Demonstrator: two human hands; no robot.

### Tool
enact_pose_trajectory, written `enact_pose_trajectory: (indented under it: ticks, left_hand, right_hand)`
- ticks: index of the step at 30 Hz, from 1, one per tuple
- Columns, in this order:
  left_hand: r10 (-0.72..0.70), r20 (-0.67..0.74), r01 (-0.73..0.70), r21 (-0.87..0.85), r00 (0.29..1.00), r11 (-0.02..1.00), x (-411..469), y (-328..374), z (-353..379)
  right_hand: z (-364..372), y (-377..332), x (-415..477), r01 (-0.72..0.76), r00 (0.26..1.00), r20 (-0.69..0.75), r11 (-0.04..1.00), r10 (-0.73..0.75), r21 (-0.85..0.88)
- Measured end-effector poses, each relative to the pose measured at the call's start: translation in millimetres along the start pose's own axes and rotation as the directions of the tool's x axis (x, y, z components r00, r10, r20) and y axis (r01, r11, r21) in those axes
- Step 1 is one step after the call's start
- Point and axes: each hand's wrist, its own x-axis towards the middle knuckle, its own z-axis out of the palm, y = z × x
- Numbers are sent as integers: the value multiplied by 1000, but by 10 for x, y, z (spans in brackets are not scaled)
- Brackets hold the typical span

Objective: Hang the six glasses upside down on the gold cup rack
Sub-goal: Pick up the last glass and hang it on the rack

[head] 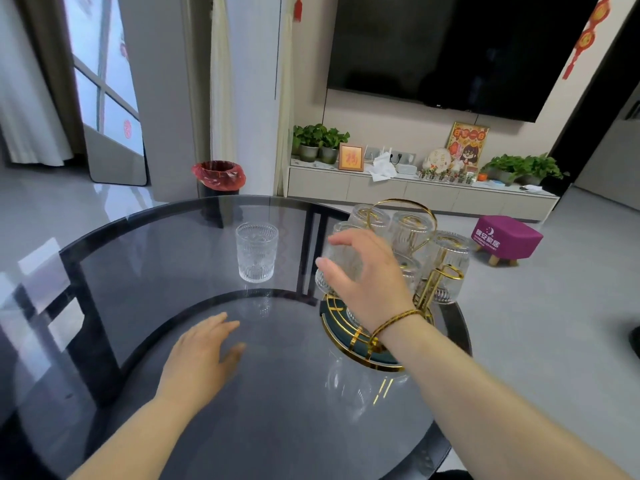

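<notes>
While my right hand sits spread, fingers apart, against an upturned glass on the gold cup rack at right of centre, I cannot tell whether it grips or only touches. My left hand lies flat and empty on the glass table, lower middle. One glass remains upright just left of centre, well apart from the rack. It looks rigid, ribbed, fairly heavy and breakable; I judge the ribbed wall at mid-height the safest hold, since the table is hard.
</notes>
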Motion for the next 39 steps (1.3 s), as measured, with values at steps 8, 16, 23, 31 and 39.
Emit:
enact_pose_trajectory:
  ticks: [8,16,23,31,39]
  left_hand:
    - [-114,59,90,308,992,947,100,-489,-117]
    - [-133,88,100,303,987,948,152,-580,-35]
    - [-142,86,113,284,986,952,168,-606,-33]
    - [-145,75,118,289,987,950,172,-614,-40]
    - [-151,79,121,296,985,947,181,-605,-31]
  right_hand:
    - [1177,183,230,-333,897,336,939,286,89]
    - [2022,600,680,-617,784,188,778,592,121]
    - [2311,680,922,-645,764,69,760,641,81]
    - [2328,644,893,-605,785,-66,785,616,136]
    - [1966,405,390,-408,901,18,829,434,384]
